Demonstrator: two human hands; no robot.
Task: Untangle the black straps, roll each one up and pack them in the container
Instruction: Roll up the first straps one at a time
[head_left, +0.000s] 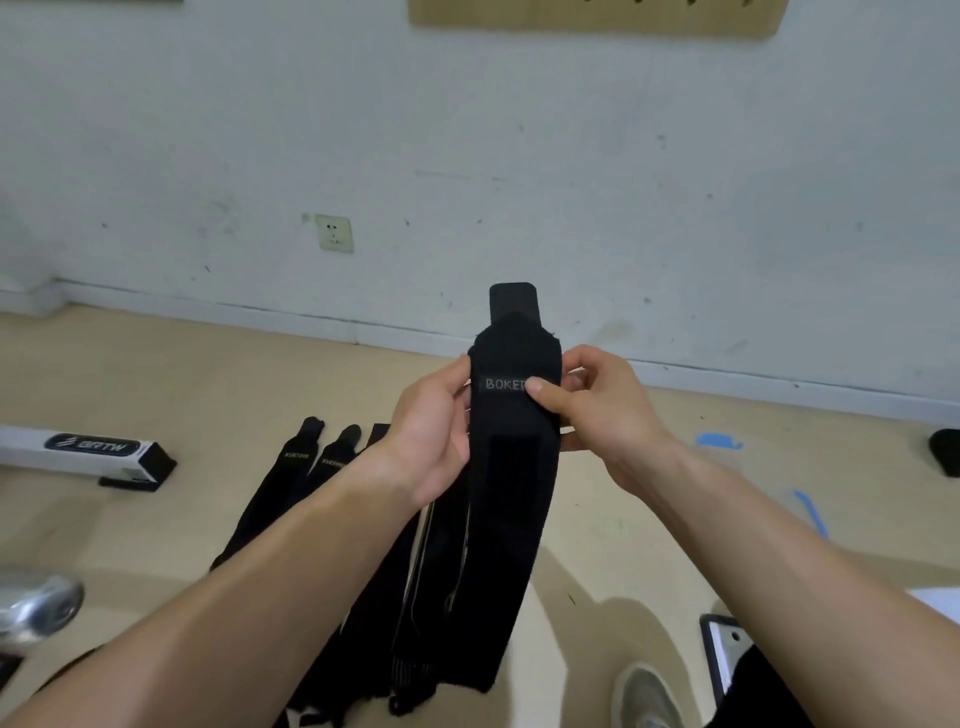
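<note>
forearms come in bare from the bottom edge and meet at a black strap (511, 467) held upright in the air above the floor (156, 364). left grip (431, 426) curls round the strap's left edge, fingers behind it. right grip (597, 410) pinches the right edge, thumb pressed on a grey label reading "boke", the rest covered. the strap's tabbed end stands above both grips; its long tail hangs down. loose straps (296, 483) lie side by side on the floor below, to the left. a white box (88, 449) lies further left, a grey shoe (647, 696) at bottom right.
</note>
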